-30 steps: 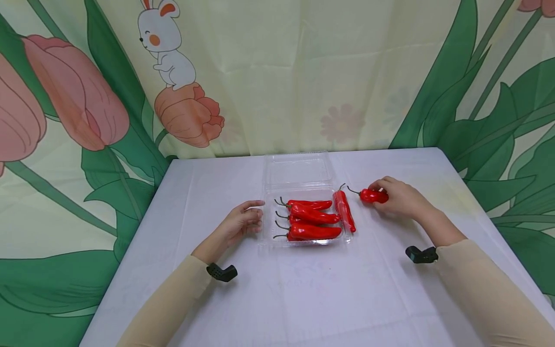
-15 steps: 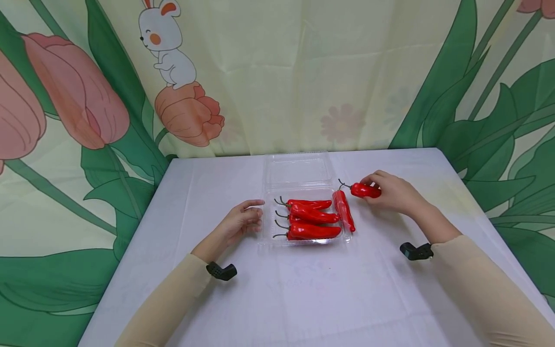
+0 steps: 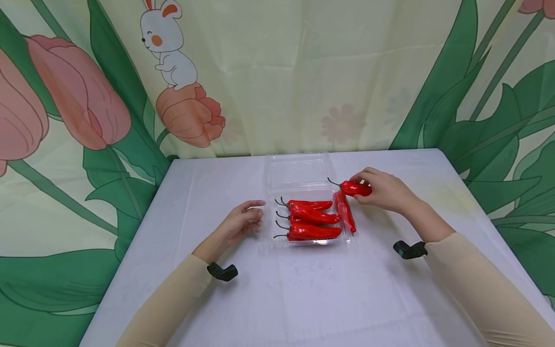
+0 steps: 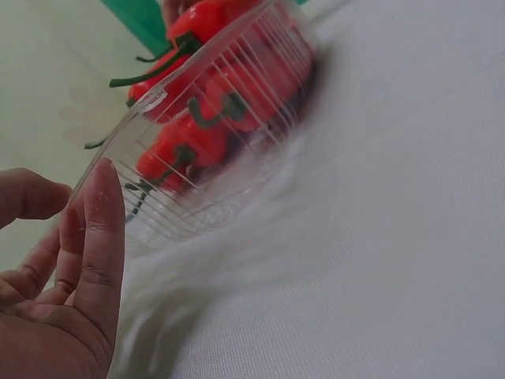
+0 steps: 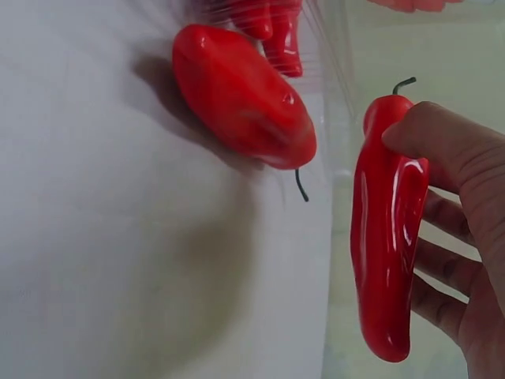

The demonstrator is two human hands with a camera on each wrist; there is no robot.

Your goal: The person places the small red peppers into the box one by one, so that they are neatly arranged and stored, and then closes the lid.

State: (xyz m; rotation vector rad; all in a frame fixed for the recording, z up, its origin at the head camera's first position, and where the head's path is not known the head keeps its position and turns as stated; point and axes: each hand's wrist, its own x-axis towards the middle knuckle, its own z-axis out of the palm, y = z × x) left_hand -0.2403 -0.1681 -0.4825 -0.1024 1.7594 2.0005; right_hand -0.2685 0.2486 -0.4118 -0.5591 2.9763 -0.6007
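Note:
My right hand [image 3: 379, 190] pinches a red chili pepper [image 3: 355, 188] by its body, thumb on one side and fingers on the other, above the table with its green stem pointing left. The right wrist view shows this pepper [image 5: 379, 237] whole. Several red peppers [image 3: 314, 233] lie side by side in a clear plastic clamshell box [image 3: 303, 243], stems to the left. Another red pepper [image 3: 344, 212] lies along the box's right side, stem toward the back. My left hand [image 3: 240, 221] holds the box's left rim between thumb and fingers, as the left wrist view shows [image 4: 87, 237].
The box's transparent lid [image 3: 298, 169] lies folded back toward the rear edge of the table. A white cloth [image 3: 303, 299] covers the table. Behind it hangs a curtain [image 3: 277, 77] printed with tulips and a rabbit.
My right hand has moved left with its pepper, from beyond the box's right side to just above the back end of the outermost pepper. The left hand and the box have stayed put.

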